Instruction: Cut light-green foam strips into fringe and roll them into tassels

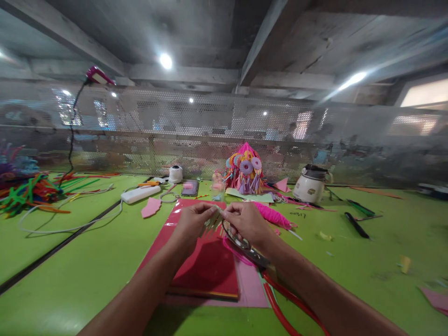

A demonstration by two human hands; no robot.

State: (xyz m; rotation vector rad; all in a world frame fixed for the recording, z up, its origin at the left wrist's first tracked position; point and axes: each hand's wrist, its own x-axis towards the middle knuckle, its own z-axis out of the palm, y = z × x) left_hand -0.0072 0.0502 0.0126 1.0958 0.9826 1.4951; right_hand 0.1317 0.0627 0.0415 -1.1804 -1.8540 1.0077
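Note:
My left hand (189, 226) pinches a pale fringed strip of paper (210, 226) between thumb and fingers. Close beside it, my right hand (250, 221) is closed in a pinch at the strip's other end. The thin cut fringe hangs down between both hands. Red-handled scissors (257, 257) lie under my right hand, their metal part near its curled fingers; I cannot tell whether those fingers also hold them. Below the hands is a stack of red sheets (206, 270), on top of a pink sheet (252, 287). Bright pink yarn (273, 214) lies past my right hand.
Behind stands a decorated bundle of colourful paper flowers (245, 170). A jug (310, 184) and a black-handled cutter (356, 225) are to the right. Leftward are a phone (189, 187), a white power strip (140, 194) with its cord, and a heap of coloured strips (31, 193).

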